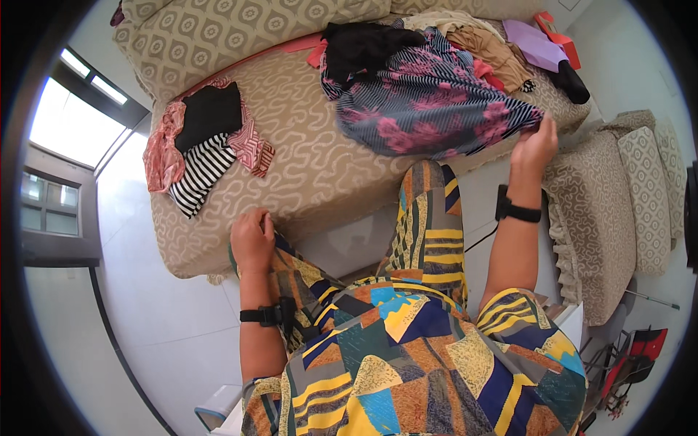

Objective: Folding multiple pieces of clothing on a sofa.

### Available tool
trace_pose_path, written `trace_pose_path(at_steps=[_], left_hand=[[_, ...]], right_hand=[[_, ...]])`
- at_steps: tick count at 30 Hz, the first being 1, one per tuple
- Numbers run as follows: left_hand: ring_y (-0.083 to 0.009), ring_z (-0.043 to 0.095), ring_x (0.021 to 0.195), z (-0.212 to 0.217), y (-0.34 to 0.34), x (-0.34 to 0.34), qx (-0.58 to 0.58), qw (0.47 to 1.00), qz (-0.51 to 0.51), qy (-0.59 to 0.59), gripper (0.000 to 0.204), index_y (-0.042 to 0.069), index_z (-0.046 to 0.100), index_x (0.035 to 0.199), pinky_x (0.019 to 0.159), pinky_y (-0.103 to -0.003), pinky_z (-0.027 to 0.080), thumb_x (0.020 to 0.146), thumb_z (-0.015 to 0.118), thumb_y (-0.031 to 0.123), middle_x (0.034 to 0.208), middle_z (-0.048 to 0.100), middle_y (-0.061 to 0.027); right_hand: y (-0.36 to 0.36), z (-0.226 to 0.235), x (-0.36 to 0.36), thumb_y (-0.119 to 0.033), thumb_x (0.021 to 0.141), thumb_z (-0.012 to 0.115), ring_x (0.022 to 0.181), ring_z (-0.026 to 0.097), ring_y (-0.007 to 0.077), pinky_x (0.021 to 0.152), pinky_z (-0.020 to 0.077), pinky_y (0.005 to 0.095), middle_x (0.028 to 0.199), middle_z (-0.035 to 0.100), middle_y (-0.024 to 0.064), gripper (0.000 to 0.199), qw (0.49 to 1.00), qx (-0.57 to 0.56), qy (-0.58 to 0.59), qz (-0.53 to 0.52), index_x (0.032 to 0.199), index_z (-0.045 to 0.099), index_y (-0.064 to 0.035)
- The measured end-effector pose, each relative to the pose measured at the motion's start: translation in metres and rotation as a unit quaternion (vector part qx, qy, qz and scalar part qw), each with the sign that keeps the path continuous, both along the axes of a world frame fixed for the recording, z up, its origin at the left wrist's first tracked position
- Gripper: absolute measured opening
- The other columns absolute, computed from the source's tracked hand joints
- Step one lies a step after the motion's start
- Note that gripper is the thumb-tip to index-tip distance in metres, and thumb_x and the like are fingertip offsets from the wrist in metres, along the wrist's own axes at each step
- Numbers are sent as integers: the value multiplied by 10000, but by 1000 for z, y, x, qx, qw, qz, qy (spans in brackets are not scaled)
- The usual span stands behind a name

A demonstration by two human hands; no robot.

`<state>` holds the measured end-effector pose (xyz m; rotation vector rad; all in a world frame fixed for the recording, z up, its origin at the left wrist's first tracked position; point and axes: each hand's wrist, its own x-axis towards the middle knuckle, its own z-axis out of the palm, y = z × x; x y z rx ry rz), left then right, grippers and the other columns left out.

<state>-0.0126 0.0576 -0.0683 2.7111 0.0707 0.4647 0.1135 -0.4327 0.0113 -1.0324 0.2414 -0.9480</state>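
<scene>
right hand point(534, 147) at two o'clock, its grip pinching the striped floral garment point(436, 102) on the sofa point(305, 145); left hand point(252, 240) pressed together on the knee at nine o'clock

two hands point(252, 240) point(534, 149) are showing | two black wristbands point(265, 315) point(518, 211) are showing | two piles of clothes point(203, 142) point(436, 87) are lying on one sofa point(305, 167)

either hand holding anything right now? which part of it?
Right hand pinches the striped floral garment at its lower right edge, on the sofa seat. Left hand rests on the person's knee by the sofa's front edge; no clear grip on anything.
</scene>
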Motion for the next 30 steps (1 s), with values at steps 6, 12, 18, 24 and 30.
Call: trace_pose_path(at_steps=[6, 12, 18, 24, 30], left_hand=[[-332, 585, 780, -4, 3, 1, 11, 999, 24, 30, 73, 92, 665, 881, 720, -428, 462, 838, 639, 145, 792, 620, -110], [-336, 605, 736, 5, 0, 8, 14, 1000, 18, -2, 78, 83, 676, 881, 668, -438, 474, 828, 656, 137, 747, 619, -129], [-312, 599, 790, 4, 0, 8, -1, 998, 48, 44, 70, 100, 668, 879, 708, -417, 473, 836, 643, 149, 807, 642, -92], [-303, 606, 795, 9, -5, 9, -3, 998, 49, 45, 64, 99, 666, 878, 720, -408, 471, 834, 644, 139, 815, 648, -80], [-300, 609, 796, 9, -6, 14, -27, 997, 60, 51, 62, 102, 666, 882, 715, -403, 467, 835, 641, 134, 815, 650, -77]], right_hand=[[40, 23, 49, -189, 914, 603, 847, 641, 237, 759, 500, 354, 979, 676, 96, 186, 864, -469, 165, -77, 968, 641, -15], [133, 33, 87, -239, 827, 682, 951, 628, 351, 845, 500, 436, 974, 682, 150, 237, 639, -695, 322, 70, 974, 666, -54], [184, -35, 171, -216, 802, 719, 1219, 501, 350, 942, 482, 451, 1290, 558, 185, 421, 646, -723, 176, 171, 1179, 602, -69], [220, -89, 199, -136, 774, 743, 1303, 386, 424, 1014, 455, 462, 1460, 380, 164, 644, 613, -742, 212, 170, 1364, 485, -153], [216, -101, 215, -150, 821, 681, 1129, 525, 351, 892, 510, 443, 1244, 574, 124, 327, 635, -714, 248, 157, 1145, 648, -119]])
